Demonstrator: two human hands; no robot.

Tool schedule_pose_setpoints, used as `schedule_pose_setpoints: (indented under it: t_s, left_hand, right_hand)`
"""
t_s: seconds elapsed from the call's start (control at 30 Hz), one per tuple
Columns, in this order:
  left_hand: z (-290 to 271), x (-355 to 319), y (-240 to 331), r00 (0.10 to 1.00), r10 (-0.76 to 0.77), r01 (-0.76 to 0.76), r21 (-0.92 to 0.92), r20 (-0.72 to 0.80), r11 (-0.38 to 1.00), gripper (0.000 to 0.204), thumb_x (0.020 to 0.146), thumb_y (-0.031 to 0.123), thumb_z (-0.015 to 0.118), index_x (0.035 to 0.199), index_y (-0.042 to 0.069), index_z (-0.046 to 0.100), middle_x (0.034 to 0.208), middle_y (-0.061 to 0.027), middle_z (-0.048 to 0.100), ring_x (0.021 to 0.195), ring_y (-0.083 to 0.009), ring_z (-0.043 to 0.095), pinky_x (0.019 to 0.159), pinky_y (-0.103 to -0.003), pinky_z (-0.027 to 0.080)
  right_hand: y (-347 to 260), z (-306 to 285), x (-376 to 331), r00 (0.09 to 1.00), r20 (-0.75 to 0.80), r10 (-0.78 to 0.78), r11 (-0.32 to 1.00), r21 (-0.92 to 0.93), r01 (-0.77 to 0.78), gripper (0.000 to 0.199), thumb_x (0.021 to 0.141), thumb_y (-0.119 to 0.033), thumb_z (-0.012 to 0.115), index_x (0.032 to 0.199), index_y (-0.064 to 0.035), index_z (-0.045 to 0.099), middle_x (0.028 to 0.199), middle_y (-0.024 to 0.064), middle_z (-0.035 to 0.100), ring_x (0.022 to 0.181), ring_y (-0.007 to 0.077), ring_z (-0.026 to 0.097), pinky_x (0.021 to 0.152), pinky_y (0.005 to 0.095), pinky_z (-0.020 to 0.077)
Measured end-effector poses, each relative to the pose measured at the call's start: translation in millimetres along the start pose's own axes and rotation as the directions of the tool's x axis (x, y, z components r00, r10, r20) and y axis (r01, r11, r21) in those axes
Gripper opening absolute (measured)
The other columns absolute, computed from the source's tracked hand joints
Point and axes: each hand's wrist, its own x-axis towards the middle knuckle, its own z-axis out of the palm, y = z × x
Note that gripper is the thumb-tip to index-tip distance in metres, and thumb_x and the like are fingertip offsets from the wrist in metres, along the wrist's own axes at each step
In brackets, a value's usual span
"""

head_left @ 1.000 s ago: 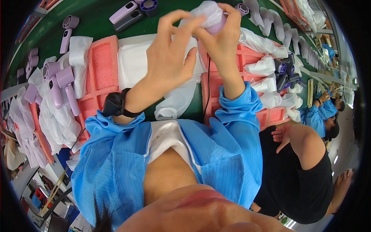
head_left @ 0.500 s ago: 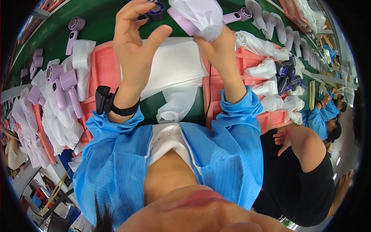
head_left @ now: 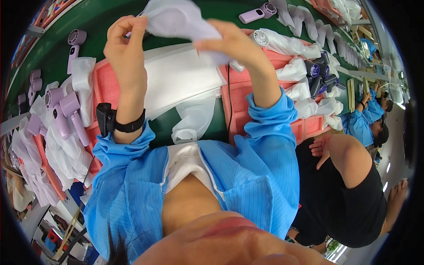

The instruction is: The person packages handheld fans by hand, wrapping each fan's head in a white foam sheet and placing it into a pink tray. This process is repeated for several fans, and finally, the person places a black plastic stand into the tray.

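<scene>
In front of me at the top of the view, a thin white bag (head_left: 176,20) is stretched between my hands, with a lilac handheld fan inside, mostly hidden. My left hand (head_left: 128,46) is closed, pinching the bag's left end between thumb and fingers. Around the other end is my right hand (head_left: 236,46), closed on the wrapped fan and blurred by motion. Below them lies a stack of flat white bags (head_left: 181,73). Another translucent bag (head_left: 194,117) rests nearer my chest.
Pink foam trays (head_left: 108,84) flank the white stack on the green table (head_left: 110,11). Bare lilac fans (head_left: 70,106) lie at left, with bagged fans and dark fans (head_left: 316,75) at right. A dark cable (head_left: 229,97) crosses the right tray. Another person (head_left: 340,185) sits close at right.
My left hand has gone from spread fingers to a pinch on the bag's end. My right hand has turned and shifted slightly left and down, and the bag now extends leftward.
</scene>
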Motion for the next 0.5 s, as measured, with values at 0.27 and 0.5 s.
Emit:
schedule_pose_setpoints:
  t_s: [0.27, 0.5]
  left_hand:
    - [49, -66, -7, 0.777, -0.052, -0.239, 0.372, 0.627, 0.897, 0.033, 0.070, 0.025, 0.079, 0.092, 0.009, 0.062, 0.089, -0.0074, 0.057, 0.078, -0.0237, 0.059, 0.066, -0.036, 0.047]
    - [43, -79, -28, 0.766, -0.046, -0.384, 0.513, 0.642, 0.767, 0.026, 0.069, 0.027, 0.079, 0.081, 0.009, 0.066, 0.086, -0.0074, 0.058, 0.079, -0.0273, 0.059, 0.066, -0.037, 0.048]
  right_hand:
    - [139, -69, 132, 0.903, -0.148, -0.403, 0.118, -0.987, -0.109, 0.037, 0.084, -0.031, 0.057, 0.102, 0.0003, 0.061, 0.097, 0.0260, 0.063, 0.092, 0.0414, 0.062, 0.079, 0.0489, 0.0503]
    - [141, -241, 88, 0.945, -0.188, -0.267, 0.639, -0.768, 0.028, 0.024, 0.073, -0.015, 0.059, 0.092, -0.0046, 0.069, 0.090, 0.0219, 0.067, 0.085, 0.0360, 0.066, 0.074, 0.0433, 0.0540]
